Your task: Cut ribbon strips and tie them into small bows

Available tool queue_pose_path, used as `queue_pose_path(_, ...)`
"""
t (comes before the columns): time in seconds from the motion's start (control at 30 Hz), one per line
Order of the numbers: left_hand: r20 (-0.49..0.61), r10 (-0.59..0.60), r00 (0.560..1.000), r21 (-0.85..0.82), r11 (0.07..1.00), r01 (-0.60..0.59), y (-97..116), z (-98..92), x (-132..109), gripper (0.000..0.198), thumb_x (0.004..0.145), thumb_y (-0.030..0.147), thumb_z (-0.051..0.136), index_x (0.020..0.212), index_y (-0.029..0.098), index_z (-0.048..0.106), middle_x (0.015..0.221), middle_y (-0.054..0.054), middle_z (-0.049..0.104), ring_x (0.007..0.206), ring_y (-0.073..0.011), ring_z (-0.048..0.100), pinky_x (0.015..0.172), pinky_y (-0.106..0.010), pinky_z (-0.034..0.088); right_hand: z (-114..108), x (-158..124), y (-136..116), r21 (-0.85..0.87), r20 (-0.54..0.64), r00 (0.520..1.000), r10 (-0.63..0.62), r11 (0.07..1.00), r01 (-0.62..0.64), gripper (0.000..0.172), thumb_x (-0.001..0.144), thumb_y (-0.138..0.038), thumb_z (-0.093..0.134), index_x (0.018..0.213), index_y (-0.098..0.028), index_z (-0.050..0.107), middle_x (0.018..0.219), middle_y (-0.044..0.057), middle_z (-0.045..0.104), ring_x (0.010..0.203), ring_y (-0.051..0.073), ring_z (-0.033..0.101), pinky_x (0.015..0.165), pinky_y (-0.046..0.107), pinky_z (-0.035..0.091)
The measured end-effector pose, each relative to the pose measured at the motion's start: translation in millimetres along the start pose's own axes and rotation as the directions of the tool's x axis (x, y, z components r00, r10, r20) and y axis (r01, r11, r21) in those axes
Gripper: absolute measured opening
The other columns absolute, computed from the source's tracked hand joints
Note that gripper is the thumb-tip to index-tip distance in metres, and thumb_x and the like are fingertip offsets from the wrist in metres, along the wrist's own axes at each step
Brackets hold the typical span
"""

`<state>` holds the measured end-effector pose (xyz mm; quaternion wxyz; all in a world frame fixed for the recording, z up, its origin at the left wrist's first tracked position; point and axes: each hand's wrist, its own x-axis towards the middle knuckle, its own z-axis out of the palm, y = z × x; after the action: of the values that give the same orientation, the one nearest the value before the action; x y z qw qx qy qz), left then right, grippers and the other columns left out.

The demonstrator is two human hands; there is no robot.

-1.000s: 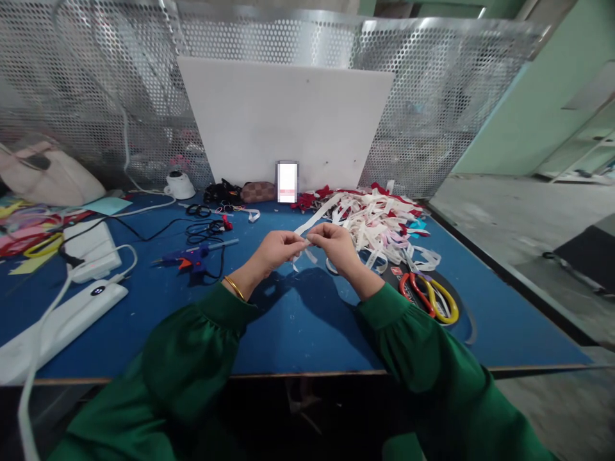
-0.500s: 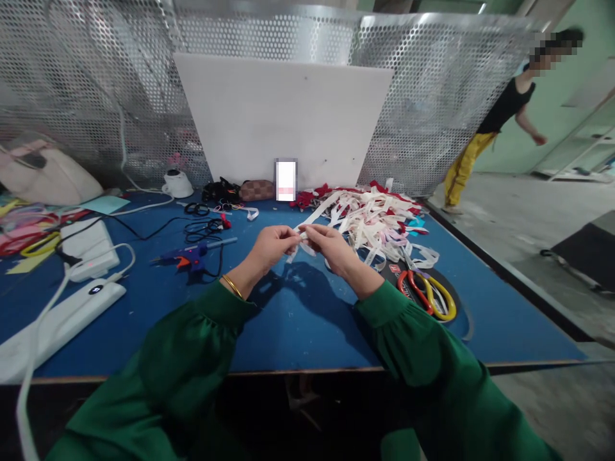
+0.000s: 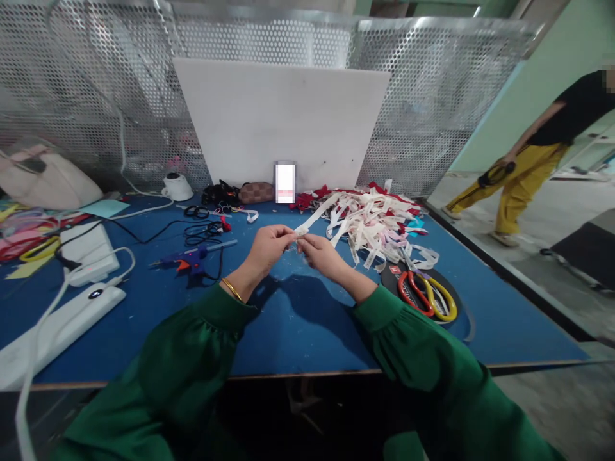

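My left hand (image 3: 269, 250) pinches a white ribbon (image 3: 312, 219) between thumb and fingertips. The fingers of my right hand (image 3: 321, 251) are closed on the same ribbon, close beside the left fingertips. Both hands are raised over the blue table (image 3: 302, 326). From my fingers the ribbon runs back toward a tangled pile of white, pink and red ribbons (image 3: 369, 218). Its short end is mostly hidden by my fingers.
Scissors with red and yellow handles (image 3: 427, 294) lie on a dark round pad to the right. A blue glue gun (image 3: 189, 259) and black cables are at left, near a white power strip (image 3: 62, 330). A phone (image 3: 285, 182) leans against a white board (image 3: 288, 115). A person (image 3: 542, 141) walks at right.
The ribbon's loose end below my fingers has gone from view. My right hand has shifted slightly down and left. The person at right has moved further right and nearer.
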<state>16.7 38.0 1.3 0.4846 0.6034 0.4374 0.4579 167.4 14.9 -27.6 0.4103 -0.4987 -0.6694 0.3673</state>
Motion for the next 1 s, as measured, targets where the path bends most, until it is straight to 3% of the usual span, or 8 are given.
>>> queue_pose_path(0.1,0.024,-0.048,0.999,0.012,0.999,0.048,-2,-1.7,2,0.01,0.068,0.021,0.069,0.061,0.014,0.067,0.048,0.004,0.047,0.047,-0.0066,0.035,0.049,-0.022,0.026,0,-6,-7,-0.487,0.032,0.975,-0.22,0.848,0.208,0.027,0.099,-0.028,0.037,0.085,-0.018,0.058,0.076,0.004,0.063,0.069,0.016,0.054,0.065,0.028,0.034)
queue_pose_path(0.17,0.029,-0.075,0.997,0.028,0.997,0.074,-3,-2.5,3,0.011,0.068,0.018,0.068,0.058,0.014,0.065,0.048,0.004,0.048,0.047,-0.0065,0.036,0.049,-0.022,0.026,-1,-10,-10,-0.673,0.082,0.968,-0.236,0.703,0.229,0.026,0.101,-0.025,0.035,0.097,-0.016,0.059,0.086,0.008,0.068,0.073,0.018,0.057,0.064,0.029,0.032)
queue_pose_path(0.23,0.018,-0.101,0.995,0.03,0.994,0.1,-3,-3.3,4,0.012,0.067,0.018,0.07,0.058,0.014,0.064,0.048,0.003,0.049,0.046,-0.0063,0.036,0.048,-0.022,0.026,-3,-11,-11,-0.746,0.09,0.975,-0.205,0.635,0.203,0.027,0.102,-0.025,0.035,0.101,-0.016,0.06,0.089,0.01,0.069,0.074,0.019,0.059,0.064,0.029,0.03)
queue_pose_path(0.4,0.082,-0.274,0.958,-0.09,0.955,0.281,3,-7.6,5,0.02,0.065,0.023,0.078,0.059,0.014,0.062,0.048,0.004,0.046,0.043,-0.0057,0.037,0.046,-0.021,0.025,-7,-7,-10,-0.659,0.087,0.972,-0.22,0.718,0.222,0.029,0.103,-0.029,0.035,0.091,-0.018,0.059,0.084,0.006,0.068,0.076,0.017,0.058,0.067,0.026,0.033)
queue_pose_path(0.6,0.125,-0.256,0.958,-0.073,0.961,0.267,2,-11.6,7,0.021,0.074,0.03,0.074,0.066,0.013,0.064,0.054,0.001,0.054,0.045,-0.0073,0.043,0.047,-0.022,0.033,-6,-5,-3,-0.412,-0.004,0.98,-0.199,0.893,0.18,0.03,0.1,-0.029,0.037,0.083,-0.019,0.059,0.074,0.002,0.063,0.068,0.015,0.053,0.066,0.024,0.035)
queue_pose_path(0.7,0.141,-0.188,0.972,0.003,0.982,0.19,-1,-12.1,7,0.023,0.076,0.03,0.072,0.063,0.014,0.062,0.051,0.001,0.053,0.044,-0.0073,0.042,0.046,-0.022,0.032,-7,-4,0,-0.425,-0.016,0.983,-0.182,0.891,0.159,0.03,0.1,-0.031,0.038,0.083,-0.019,0.06,0.072,0.001,0.062,0.066,0.015,0.052,0.065,0.024,0.034)
queue_pose_path(0.83,0.187,-0.095,0.978,0.162,0.985,0.065,-4,-14.5,7,0.024,0.075,0.027,0.071,0.058,0.014,0.061,0.046,0.001,0.05,0.043,-0.0076,0.041,0.046,-0.022,0.029,-6,-5,0,-0.56,0.015,0.981,-0.192,0.811,0.168,0.026,0.099,-0.029,0.042,0.084,-0.019,0.061,0.08,0.003,0.067,0.072,0.016,0.056,0.066,0.025,0.032)
queue_pose_path(1.0,0.157,-0.154,0.976,0.089,0.986,0.141,-10,-12.7,10,0.026,0.077,0.029,0.067,0.056,0.016,0.058,0.043,0.003,0.046,0.042,-0.0078,0.038,0.047,-0.022,0.028,-3,-9,-5,-0.618,0.038,0.967,-0.251,0.755,0.22,0.027,0.101,-0.028,0.038,0.09,-0.018,0.061,0.087,0.006,0.068,0.078,0.017,0.059,0.07,0.026,0.034)
